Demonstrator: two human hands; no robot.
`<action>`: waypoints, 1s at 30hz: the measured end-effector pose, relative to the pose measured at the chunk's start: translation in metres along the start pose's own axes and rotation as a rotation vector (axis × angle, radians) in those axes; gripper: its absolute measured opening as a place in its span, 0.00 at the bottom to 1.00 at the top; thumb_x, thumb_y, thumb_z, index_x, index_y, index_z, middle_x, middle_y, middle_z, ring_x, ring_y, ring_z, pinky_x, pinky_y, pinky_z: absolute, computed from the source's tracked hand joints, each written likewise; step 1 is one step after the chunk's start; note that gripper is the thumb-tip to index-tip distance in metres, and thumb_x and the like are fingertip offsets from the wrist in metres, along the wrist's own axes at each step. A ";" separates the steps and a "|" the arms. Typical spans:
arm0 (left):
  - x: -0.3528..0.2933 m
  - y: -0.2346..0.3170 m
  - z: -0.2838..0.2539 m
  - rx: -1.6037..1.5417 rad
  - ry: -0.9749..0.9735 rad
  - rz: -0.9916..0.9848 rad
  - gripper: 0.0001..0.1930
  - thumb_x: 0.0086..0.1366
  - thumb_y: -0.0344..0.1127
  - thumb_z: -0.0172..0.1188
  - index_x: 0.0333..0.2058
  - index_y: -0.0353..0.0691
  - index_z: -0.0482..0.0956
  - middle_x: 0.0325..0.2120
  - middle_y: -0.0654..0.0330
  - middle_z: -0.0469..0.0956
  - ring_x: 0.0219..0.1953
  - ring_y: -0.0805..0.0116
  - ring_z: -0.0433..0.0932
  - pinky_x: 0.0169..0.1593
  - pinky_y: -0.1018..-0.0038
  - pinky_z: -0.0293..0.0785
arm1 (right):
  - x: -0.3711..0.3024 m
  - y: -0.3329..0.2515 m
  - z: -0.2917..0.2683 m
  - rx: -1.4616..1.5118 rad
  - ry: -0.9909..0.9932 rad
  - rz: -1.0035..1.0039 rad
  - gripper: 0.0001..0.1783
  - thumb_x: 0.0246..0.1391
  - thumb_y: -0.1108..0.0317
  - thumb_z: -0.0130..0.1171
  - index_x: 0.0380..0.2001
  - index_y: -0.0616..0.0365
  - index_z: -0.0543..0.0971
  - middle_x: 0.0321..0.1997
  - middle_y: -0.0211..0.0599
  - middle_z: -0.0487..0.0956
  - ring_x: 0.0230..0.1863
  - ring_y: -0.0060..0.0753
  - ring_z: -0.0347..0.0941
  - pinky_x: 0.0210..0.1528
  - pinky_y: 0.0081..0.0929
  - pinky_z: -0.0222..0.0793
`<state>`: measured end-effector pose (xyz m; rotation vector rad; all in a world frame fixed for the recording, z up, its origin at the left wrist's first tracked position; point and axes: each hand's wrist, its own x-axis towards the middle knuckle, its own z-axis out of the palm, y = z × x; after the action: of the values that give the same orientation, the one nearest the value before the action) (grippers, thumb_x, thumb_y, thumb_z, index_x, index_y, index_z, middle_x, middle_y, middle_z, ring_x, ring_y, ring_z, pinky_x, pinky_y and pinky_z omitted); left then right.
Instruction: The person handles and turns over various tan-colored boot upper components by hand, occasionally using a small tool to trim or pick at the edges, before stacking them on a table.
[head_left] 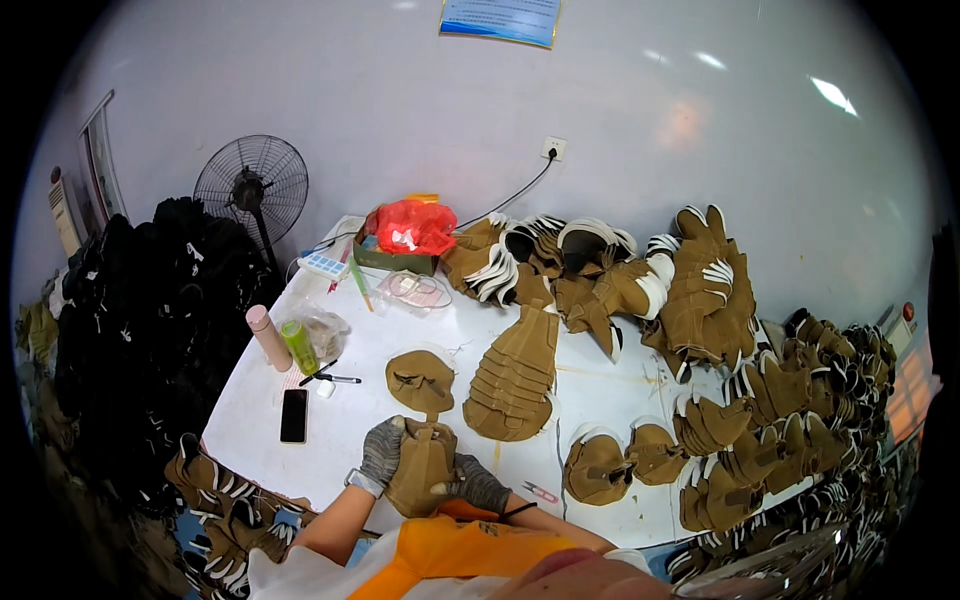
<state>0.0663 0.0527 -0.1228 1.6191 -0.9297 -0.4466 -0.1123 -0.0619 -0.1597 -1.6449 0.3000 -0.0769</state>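
- Hands, both in grey knit gloves, work close to the body at the near edge of the white table (340, 420).
- Left hand (380, 452) pinches the upper left side of a brown shoe upper (422, 470), thumb near its top; right hand (478, 487) grips the lower right edge, thumb on the face. Fingers underneath hidden.
- Held upper sits between the two hands, just in front of the orange garment (470, 545). Gripping opposite sides probably keeps the soft piece spread and steady.
- Beyond it, a single upper (420, 378) lies on the table, its lower tip close to the held one; whether they touch, cannot tell.
- Overlapping row of uppers (512, 380) to the right of that, fanned like shingles, perhaps so each lifts off easily.
- Red-handled snips (541, 492) right of the right hand, likely parked there for quick reach.
- Phone (294, 416), pen (340, 379), green bottle (299, 347) and pink bottle (268, 337) grouped at left, apparently kept out of the working spot.
- Bulky stack of uppers (700, 290) at the far right; more in small clusters nearer, crowding the right arm's side.
- Box (400, 262) with a red plastic bag (415, 228) at the back; fan (250, 190) behind the left corner, black heap (130, 360) hemming in that side.
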 end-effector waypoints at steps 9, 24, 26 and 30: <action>-0.022 -0.009 -0.021 -0.148 0.163 -0.051 0.23 0.71 0.48 0.39 0.34 0.36 0.78 0.29 0.57 0.78 0.32 0.68 0.75 0.40 0.70 0.71 | -0.005 -0.043 0.018 -0.404 0.055 0.059 0.49 0.46 0.46 0.64 0.62 0.66 0.55 0.58 0.58 0.63 0.60 0.53 0.60 0.61 0.38 0.56; -0.036 0.014 0.000 0.187 0.241 0.218 0.28 0.52 0.45 0.67 0.47 0.33 0.72 0.38 0.51 0.74 0.40 0.57 0.73 0.46 0.65 0.70 | -0.019 -0.019 0.032 -0.436 0.137 0.164 0.49 0.48 0.45 0.62 0.62 0.68 0.55 0.57 0.63 0.63 0.59 0.55 0.60 0.60 0.39 0.57; -0.036 0.014 -0.001 0.198 0.258 0.223 0.29 0.52 0.46 0.67 0.47 0.34 0.72 0.37 0.51 0.75 0.39 0.58 0.74 0.45 0.66 0.72 | -0.028 -0.030 0.032 -0.222 0.117 0.159 0.49 0.48 0.47 0.63 0.61 0.71 0.55 0.59 0.62 0.60 0.61 0.51 0.59 0.62 0.37 0.56; -0.025 0.038 -0.016 0.241 0.146 0.121 0.28 0.51 0.48 0.67 0.47 0.36 0.74 0.34 0.52 0.78 0.36 0.60 0.78 0.41 0.68 0.74 | -0.031 -0.022 0.030 -0.250 0.095 0.143 0.50 0.49 0.49 0.63 0.63 0.71 0.52 0.62 0.60 0.58 0.63 0.49 0.57 0.63 0.34 0.55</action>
<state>0.0497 0.0809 -0.0876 1.7749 -0.9924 -0.1340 -0.1317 -0.0239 -0.1367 -1.8651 0.5161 -0.0095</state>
